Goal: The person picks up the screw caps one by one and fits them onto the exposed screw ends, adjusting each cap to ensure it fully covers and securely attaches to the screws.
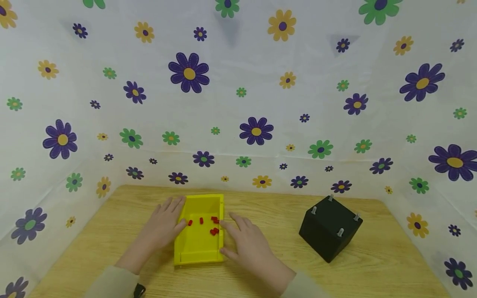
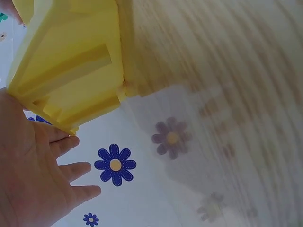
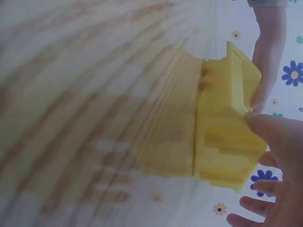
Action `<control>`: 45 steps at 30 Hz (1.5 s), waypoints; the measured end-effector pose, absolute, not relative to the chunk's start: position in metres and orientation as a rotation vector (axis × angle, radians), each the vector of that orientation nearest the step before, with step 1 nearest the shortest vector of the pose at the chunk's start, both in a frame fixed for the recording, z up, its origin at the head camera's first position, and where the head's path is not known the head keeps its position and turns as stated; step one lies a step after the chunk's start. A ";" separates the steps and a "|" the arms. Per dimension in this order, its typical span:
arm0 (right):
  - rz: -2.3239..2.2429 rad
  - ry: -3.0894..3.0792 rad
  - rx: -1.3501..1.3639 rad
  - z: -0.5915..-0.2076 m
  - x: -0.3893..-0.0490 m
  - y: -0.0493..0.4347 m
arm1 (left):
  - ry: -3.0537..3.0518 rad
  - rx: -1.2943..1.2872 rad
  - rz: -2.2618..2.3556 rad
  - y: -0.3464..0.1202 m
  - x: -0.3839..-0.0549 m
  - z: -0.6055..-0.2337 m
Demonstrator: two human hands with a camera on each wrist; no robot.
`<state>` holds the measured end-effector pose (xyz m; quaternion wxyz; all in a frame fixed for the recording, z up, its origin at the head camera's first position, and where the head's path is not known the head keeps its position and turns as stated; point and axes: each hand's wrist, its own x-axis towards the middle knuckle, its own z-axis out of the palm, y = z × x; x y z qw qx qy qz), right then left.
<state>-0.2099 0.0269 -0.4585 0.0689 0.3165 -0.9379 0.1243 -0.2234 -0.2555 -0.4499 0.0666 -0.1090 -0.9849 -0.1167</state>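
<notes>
A yellow plastic bin (image 1: 199,247) stands on the wooden table, with several small red pieces (image 1: 201,220) scattered across its floor. My left hand (image 1: 164,223) is at the bin's left rim, its fingers fairly straight and its thumb reaching over the edge. Along the opposite side, my right hand (image 1: 251,246) has its thumb and fingertips right at the rim. In the left wrist view the left fingers (image 2: 78,172) extend past the bin's outer wall. The right wrist view shows the right thumb (image 3: 265,124) against the bin's top edge, the other fingers spread.
To the right on the table (image 1: 275,219) sits a black box (image 1: 329,225) with several grey metal pegs sticking up from its top. A white flowered sheet (image 1: 223,111) surrounds the table at the back and both sides.
</notes>
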 end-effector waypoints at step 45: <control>0.206 -2.775 0.883 -0.459 -0.198 0.040 | -2.961 -0.467 -0.370 -0.239 -0.243 -0.455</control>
